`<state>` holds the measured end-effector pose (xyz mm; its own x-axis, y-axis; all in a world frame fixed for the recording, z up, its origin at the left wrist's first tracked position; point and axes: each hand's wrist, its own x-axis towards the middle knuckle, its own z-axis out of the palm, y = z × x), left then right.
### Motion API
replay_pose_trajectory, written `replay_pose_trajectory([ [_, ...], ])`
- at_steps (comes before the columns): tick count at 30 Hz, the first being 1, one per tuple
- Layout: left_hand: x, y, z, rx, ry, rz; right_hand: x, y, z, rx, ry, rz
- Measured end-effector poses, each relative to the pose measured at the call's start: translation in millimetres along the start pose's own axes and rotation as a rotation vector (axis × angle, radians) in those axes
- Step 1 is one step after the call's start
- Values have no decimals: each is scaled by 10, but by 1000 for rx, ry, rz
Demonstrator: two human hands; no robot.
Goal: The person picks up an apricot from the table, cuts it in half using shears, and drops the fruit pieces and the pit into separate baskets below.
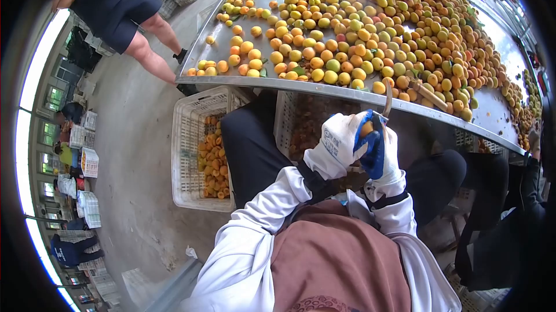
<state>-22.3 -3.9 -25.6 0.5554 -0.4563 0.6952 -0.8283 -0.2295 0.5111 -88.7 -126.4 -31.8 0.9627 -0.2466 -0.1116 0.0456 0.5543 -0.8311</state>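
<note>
Both hands wear white gloves with blue palms and are close together at the near edge of a metal table (324, 88). My left hand (340, 141) is closed around an orange-yellow fruit (366, 129). My right hand (382, 153) is closed on a tool with a curved, brownish blade (388, 99), which points up toward the table edge beside the fruit. Many yellow, orange and greenish fruits (347, 40) cover the table, with a few green leaves among them. A wooden-looking handle (430, 96) lies among the fruits near the edge.
A white crate (180, 156) with orange fruit halves stands on the floor left of my legs; another crate (285, 121) is under the table. A person (119, 11) in dark shorts stands at the upper left. A co-worker's dark sleeve (530, 184) is at the right.
</note>
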Motion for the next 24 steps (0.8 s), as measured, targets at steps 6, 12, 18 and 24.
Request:
replay_pose_trajectory([
  [6,-98,86,169,-409,137,-430,-4,122,24,-159,105,-48],
  [12,30,9,116,-1309,403,-1212,-23,270,39,-431,128,-141],
  [18,-334,-564,249,-1590,296,-1223,-76,203,132,-503,200,-262],
  [24,-543,-607,226,-1998,219,-1283,26,372,99,-892,54,-320],
])
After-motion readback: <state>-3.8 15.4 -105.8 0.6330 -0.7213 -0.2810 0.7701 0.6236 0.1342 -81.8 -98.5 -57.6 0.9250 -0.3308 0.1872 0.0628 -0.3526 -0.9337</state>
